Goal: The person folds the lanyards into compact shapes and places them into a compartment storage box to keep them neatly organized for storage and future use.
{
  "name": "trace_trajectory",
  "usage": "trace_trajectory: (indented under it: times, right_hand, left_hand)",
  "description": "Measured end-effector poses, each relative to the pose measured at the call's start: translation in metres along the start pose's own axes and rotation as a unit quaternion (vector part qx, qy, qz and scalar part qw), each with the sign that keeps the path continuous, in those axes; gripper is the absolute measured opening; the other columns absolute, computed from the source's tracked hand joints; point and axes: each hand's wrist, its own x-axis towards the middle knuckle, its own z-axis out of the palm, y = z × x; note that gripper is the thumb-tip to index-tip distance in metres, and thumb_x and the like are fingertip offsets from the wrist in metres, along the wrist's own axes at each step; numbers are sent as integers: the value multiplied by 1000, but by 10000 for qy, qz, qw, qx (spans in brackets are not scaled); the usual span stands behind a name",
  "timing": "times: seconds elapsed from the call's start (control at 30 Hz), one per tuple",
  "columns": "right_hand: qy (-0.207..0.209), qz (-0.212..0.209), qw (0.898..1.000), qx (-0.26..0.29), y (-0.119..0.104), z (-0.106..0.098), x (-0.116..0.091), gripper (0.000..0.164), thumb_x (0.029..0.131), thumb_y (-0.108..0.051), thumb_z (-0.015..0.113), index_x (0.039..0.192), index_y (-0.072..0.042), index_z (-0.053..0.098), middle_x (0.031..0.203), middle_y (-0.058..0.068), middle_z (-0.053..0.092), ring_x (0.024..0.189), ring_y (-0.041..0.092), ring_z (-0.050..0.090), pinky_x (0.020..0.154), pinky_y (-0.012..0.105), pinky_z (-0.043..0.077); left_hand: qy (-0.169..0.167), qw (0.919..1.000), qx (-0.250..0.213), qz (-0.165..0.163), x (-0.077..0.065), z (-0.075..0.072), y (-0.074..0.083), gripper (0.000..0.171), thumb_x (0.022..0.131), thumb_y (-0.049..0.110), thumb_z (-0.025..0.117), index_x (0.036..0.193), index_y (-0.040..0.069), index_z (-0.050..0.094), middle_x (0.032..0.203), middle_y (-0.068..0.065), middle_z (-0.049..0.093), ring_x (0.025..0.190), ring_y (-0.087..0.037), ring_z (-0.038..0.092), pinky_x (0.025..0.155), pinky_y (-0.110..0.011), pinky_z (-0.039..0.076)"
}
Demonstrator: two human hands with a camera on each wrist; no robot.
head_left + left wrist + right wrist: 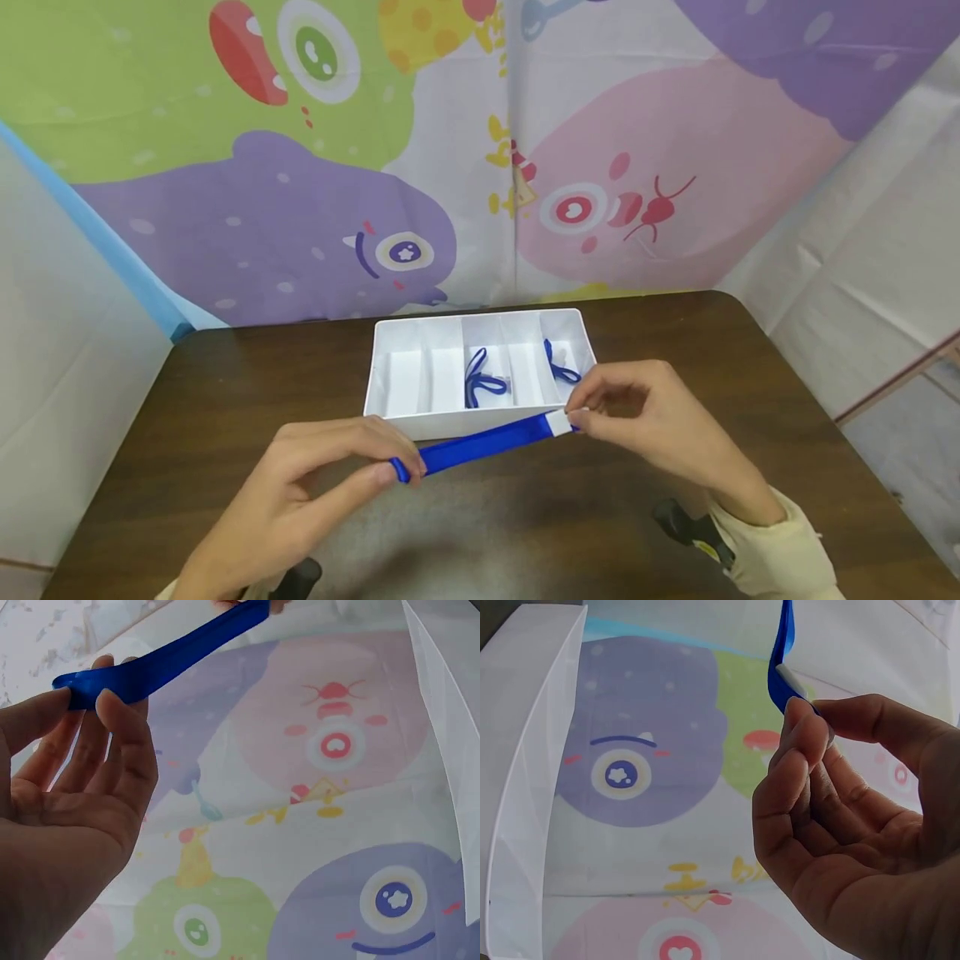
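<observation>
A flat blue strap (487,444) with a white band (558,422) near one end is stretched between both hands, in front of the white tray. My left hand (300,487) pinches its folded left end between thumb and fingers; the left wrist view shows the strap (172,664) running up and away from those fingertips. At the other end, my right hand (652,417) grips the strap just past the white band with thumb and forefinger. The right wrist view shows the blue strap (780,667) rising from the pinch.
The white compartment tray (427,427) stands on the dark wooden table (262,375), behind the strap. One blue looped strap (483,383) lies in its middle compartment, another blue loop (562,371) in the rightmost. A cartoon-printed cloth (480,208) hangs behind the table.
</observation>
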Motion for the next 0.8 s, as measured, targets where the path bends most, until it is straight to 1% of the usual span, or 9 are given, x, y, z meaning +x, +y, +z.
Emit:
trace_trajectory:
  times: [0.13,0.27,0.4,0.47,0.57,0.67,0.73,0.8]
  right_hand:
    - [32,-34,10000,-12,-2,3,-1,10,86,-10,78,87,-19,73,76,-4,67,73,16,61,68,28,52]
    - [74,-223,9997,88,-4,8,-2,12,85,-7,78,87,-19,73,76,-5,67,72,15,61,66,27,53]
    - [13,-225,9996,154,-5,14,-2,11,86,-10,78,88,-20,74,76,-5,68,72,15,62,65,27,53]
    - [-26,-197,9996,182,-5,17,-1,10,86,-12,78,89,-20,74,76,-5,69,71,15,64,65,28,53]
    - [-69,-191,9995,240,-5,22,-1,9,87,-13,79,89,-20,75,77,-3,70,72,14,65,64,29,54]
    - [-68,-239,9993,269,-6,28,-1,7,88,-15,78,90,-21,75,78,-4,71,72,14,65,65,29,55]
    - [-40,-260,9992,289,-7,31,-2,6,88,-16,77,91,-22,75,79,-5,70,72,14,65,67,29,56]
    - [30,-386,9989,247,-8,36,-2,6,89,-17,77,91,-22,75,79,-8,70,72,13,65,68,29,56]
  left_hand:
    - [146,9994,300,54,1,3,-4,34,86,-17,62,107,9,69,95,-2,70,83,-12,64,76,-24,53]
    - [289,9984,437,199,4,7,-8,31,86,-16,65,106,7,70,91,-3,70,79,-12,63,72,-22,53]
    - [397,9969,645,213,6,12,-10,29,85,-15,67,104,7,71,88,-3,70,74,-9,61,64,-18,51]
    - [425,9959,796,113,6,14,-11,29,85,-13,69,105,8,72,87,0,69,71,-6,59,60,-16,48]
    - [448,9934,1040,-200,6,18,-10,32,85,-9,71,110,12,70,85,4,69,70,-3,57,58,-15,47]
    - [476,9901,1221,-511,5,22,-9,36,85,-6,73,115,13,64,84,8,69,68,-1,56,56,-14,46]
    - [509,9884,1279,-648,5,24,-8,36,85,-5,74,113,13,60,83,10,68,67,0,55,55,-14,45]
    - [510,9882,1261,-707,5,26,-8,34,86,-4,74,111,12,57,82,11,68,66,-1,55,53,-13,44]
